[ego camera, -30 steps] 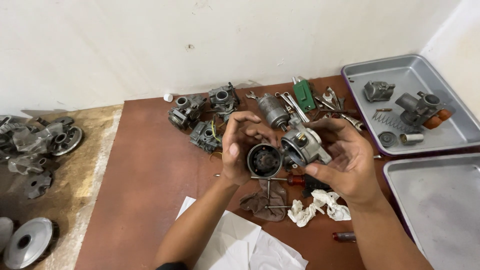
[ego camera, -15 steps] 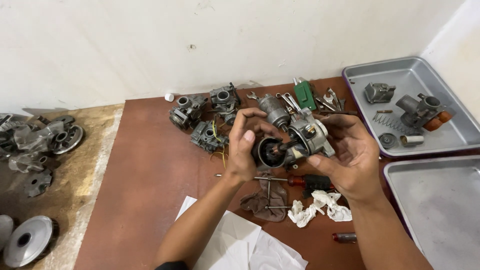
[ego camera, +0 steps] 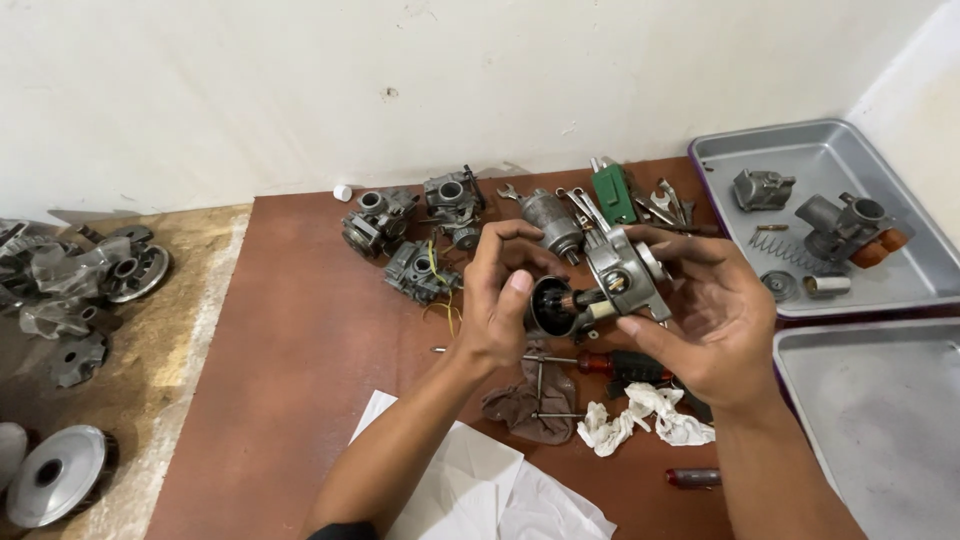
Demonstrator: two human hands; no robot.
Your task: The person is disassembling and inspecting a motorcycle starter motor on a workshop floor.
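The brown mat (ego camera: 300, 330) carries many metal parts, and a grey tray (ego camera: 720, 160) stands at the right. Above the mat, the right hand (ego camera: 715, 325) holds a small metal motor body (ego camera: 625, 270) by its sides. The left hand (ego camera: 500, 300) grips the dark round cup (ego camera: 550, 308) at its end. The motor looks heavy, stiff and perhaps oily, so the outer casing seems the safest grip.

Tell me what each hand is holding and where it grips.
The left hand grips the dark round cylindrical end of a small motor-like part. The right hand holds the grey cast-metal housing by its outer end, thumb underneath.
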